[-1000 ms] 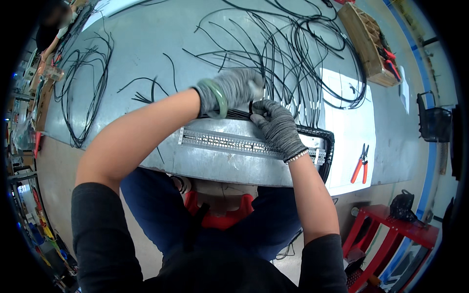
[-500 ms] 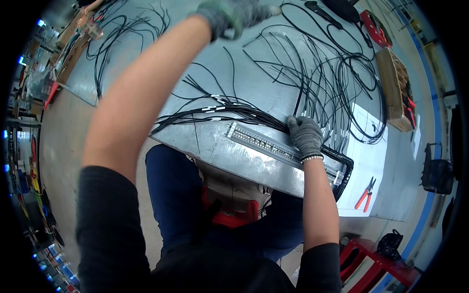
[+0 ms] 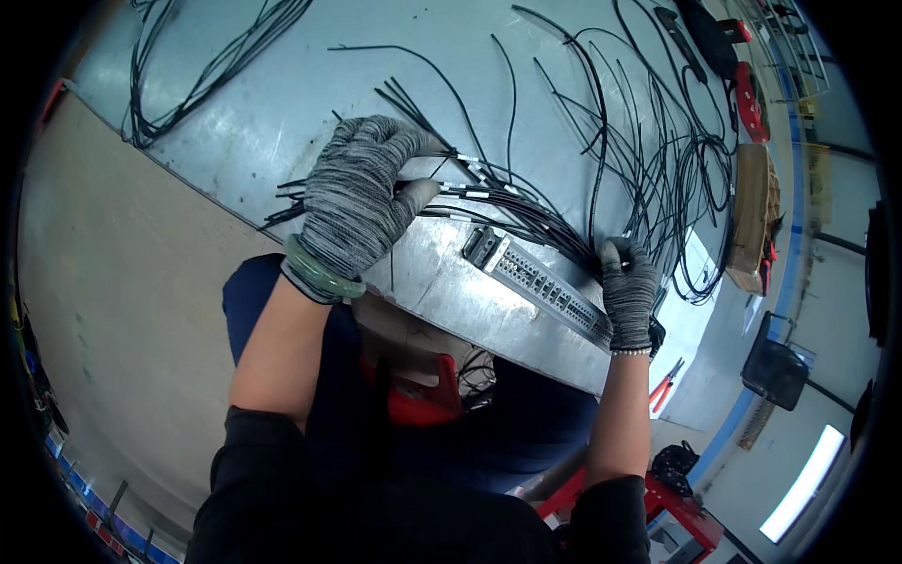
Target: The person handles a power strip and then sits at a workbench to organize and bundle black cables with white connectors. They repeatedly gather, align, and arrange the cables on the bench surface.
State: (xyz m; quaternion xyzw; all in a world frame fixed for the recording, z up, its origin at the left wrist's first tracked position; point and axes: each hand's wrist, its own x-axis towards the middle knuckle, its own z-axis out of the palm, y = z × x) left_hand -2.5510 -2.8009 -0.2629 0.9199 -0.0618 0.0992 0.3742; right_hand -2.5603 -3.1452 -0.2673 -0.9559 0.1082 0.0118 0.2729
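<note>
My left hand (image 3: 362, 193), in a grey knitted glove with a green bangle at the wrist, lies over the left part of a bundle of black cables (image 3: 531, 214). Its thumb and index finger are apart, with white-labelled cables showing between and beyond them; the other fingers partly hide the bundle. My right hand (image 3: 628, 291), gloved alike, is closed around the bundle's right end. Just below the bundle, a long metal connector strip (image 3: 550, 289) with rows of holes lies on the metal table (image 3: 423, 268), its right end by my right wrist.
More loose black cables (image 3: 658, 160) spread at the right, others (image 3: 202, 85) at the far left. Red-handled pliers (image 3: 665, 385) lie on a white sheet (image 3: 691, 334). A wooden box (image 3: 752, 216) stands on the right edge. Below are a red stool (image 3: 418, 395) and my knees.
My left hand has come down from the far side of the table onto the cable bundle. My right hand stays on the bundle's right end. The view has shifted.
</note>
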